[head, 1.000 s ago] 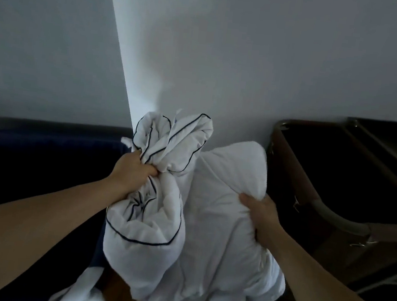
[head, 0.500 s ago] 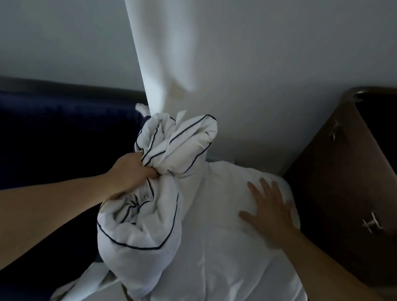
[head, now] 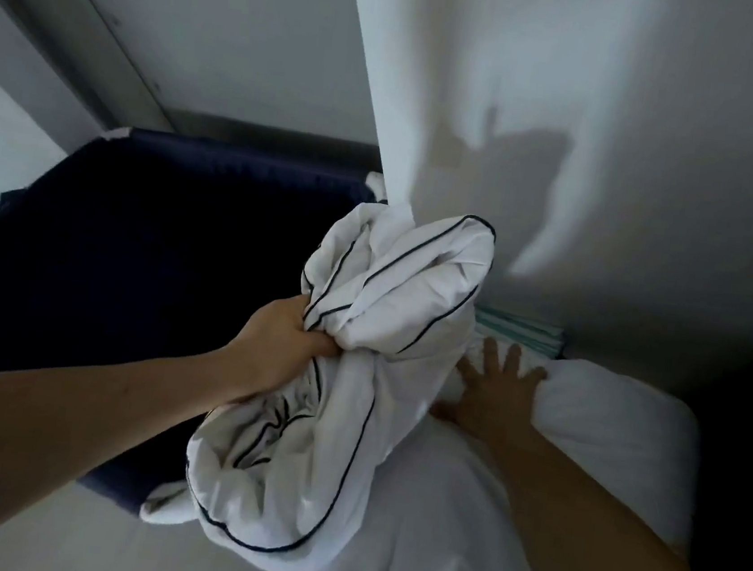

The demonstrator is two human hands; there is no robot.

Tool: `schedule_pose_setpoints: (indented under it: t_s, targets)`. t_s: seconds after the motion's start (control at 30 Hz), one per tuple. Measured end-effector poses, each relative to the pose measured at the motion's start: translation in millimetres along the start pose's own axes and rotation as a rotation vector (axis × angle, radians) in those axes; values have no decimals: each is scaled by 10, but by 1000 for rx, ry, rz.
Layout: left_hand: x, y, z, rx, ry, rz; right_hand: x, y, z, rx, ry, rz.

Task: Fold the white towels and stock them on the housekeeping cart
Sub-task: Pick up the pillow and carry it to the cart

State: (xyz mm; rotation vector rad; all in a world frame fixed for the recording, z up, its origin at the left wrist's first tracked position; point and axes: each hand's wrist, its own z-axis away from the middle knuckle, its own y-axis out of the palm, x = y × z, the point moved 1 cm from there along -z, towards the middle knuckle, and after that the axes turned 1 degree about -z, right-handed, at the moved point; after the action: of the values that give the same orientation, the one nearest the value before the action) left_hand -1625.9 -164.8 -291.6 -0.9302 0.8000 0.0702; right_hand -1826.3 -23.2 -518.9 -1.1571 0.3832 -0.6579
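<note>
Bunched white cloth with thin navy piping (head: 374,332): held up in the air in front of the white wall corner (head: 386,98), its lower end hanging over a plump white padded bundle (head: 606,433). Not folded, not stocked.

Left hand (head: 283,345): fist clamped round the cloth's gathered neck. Right hand (head: 494,388): flat, fingers spread, palm pressing the padded bundle, gripping nothing.

Just beyond the right fingertips is a thin folded teal-and-white stack (head: 528,333) against the wall. To the left is a dark navy fabric bin (head: 133,257). Far right is too dark to tell if that's the cart.

My read of the step: separating the piped cloth from the bundle before folding.

To do it well:
- hold the palm down so the bundle doesn't follow
- lift left straight up and let the cloth hang clear
- follow the piping to find two corners; don't fold from the wad
- shake it out once, away from the teal stack

Risk: the tail snags the bundle or drops into the bin.
</note>
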Motion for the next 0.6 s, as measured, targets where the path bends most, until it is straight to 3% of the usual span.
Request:
schedule_pose_setpoints:
  t_s: [0.13,0.23,0.3,0.37,0.43,0.6]
  targets:
    - [-41,107,263,80,-45,7,-2,-153,55,-101,60,-162]
    - [-205,152,267,128,8,-22,-165,-205,135,-69,-4,-355]
    - [-326,215,230,157,39,-19,-391,-270,215,-37,-23,-749]
    - [-407,343,217,203,81,-10,-691,-449,423,-197,146,-1129]
    - [-454,517,232,261,143,-42,-956,-605,742,-394,362,-1357]
    - [-684,1106,361,443,320,-150,-1020,-1076,1642,-555,474,-1433]
